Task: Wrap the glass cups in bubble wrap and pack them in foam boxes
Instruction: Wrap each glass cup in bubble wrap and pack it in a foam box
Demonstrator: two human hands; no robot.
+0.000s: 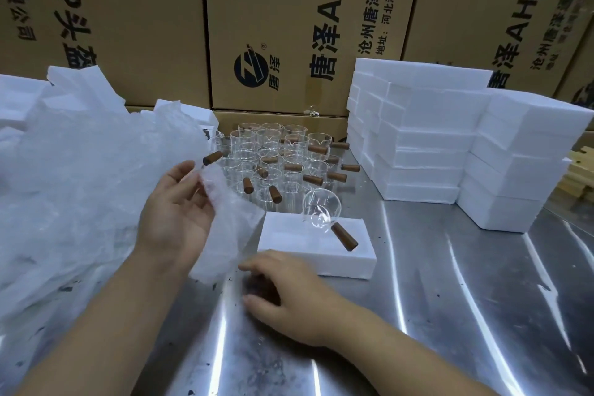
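Bubble wrap sheet (231, 228) pinched by left hand (178, 212), palm turned up, right hand (286, 292) lay palm-down on steel table (450, 299), fingers curled, grip impossible to tell

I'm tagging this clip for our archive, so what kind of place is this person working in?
Probably a warehouse packing station: printed cardboard cartons are stacked along the back, white foam boxes are piled at the right, and many glass cups stand clustered on the table.

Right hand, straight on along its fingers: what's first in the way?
Probably the bubble wrap sheet hanging from the left hand, just left of the right hand; depth is unclear.
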